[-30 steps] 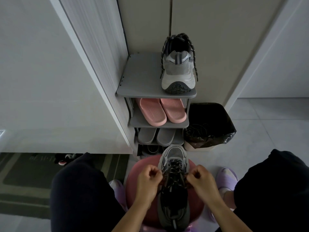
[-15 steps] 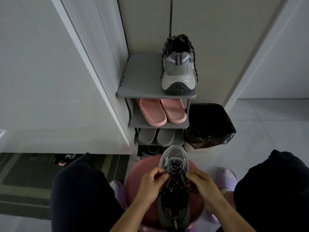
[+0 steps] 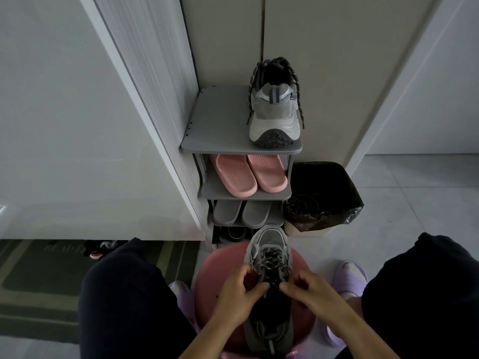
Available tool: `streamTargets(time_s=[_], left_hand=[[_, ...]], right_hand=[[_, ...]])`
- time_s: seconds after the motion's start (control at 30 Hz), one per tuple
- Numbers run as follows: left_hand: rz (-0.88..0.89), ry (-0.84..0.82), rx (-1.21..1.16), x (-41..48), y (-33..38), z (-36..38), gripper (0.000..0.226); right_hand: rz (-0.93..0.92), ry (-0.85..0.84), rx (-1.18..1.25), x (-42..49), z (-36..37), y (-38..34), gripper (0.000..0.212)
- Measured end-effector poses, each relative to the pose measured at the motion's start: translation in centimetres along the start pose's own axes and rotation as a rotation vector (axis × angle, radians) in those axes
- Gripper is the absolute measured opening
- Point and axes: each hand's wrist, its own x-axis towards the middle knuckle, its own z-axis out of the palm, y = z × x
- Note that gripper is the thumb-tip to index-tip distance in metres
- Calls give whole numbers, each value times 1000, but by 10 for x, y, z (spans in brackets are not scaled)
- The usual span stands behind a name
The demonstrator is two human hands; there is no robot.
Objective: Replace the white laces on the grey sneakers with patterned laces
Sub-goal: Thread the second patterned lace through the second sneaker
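Note:
A grey sneaker lies toe-away on a pink stool between my knees. Dark patterned laces cross its eyelets. My left hand pinches the lace at the sneaker's left side, near the tongue. My right hand pinches the lace on the right side. Both hands sit close together over the shoe's opening. The second grey sneaker stands heel-toward me on the top shelf of the shoe rack, with patterned laces hanging down both its sides.
Pink slippers and grey slippers fill the rack's lower shelves. A bin lined with a black bag stands right of the rack, with cords inside. My feet wear purple slippers. A dark mat lies at left.
Both hands have moved inward and slightly toward me along the sneaker, drawing the lace ends together over the upper eyelets. The sneaker stays on the stool.

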Motion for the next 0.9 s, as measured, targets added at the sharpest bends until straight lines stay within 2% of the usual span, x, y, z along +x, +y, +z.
streamTargets(time_s=[0.13,0.2,0.23,0.33,0.4,0.5,0.53,0.63,0.7,0.9], left_hand=[[14,63,28,1,1,1,16],[0,59,27,-3,3,-1,20],[1,48,88,-6,5,-3,23],[92,-11,580,-15,15,-6,29],[149,14,702,-18,20,-8,24],[259,57,462,-16,26,-13,11],[253,28,348,-14,26,-13,15],[89,-61,-1,-12,25,-16,27],[-31,-55,-176,-13,20,-19,31],[-109,-43,-281,-15,14,-20,30]], right_hand=[[-62,-2,-139,-1,1,-2,20],[-82,4,-244,-1,0,-3,21],[-91,13,-306,-1,-1,-3,22],[-121,17,-383,-2,-2,-4,22],[-139,8,-338,-3,0,-7,21],[-106,-6,-117,-4,3,-12,22],[-90,-2,-59,-4,4,-13,23],[-35,1,138,-6,5,-12,21],[5,9,261,-9,4,-11,21],[54,38,309,-4,-13,-7,25]])
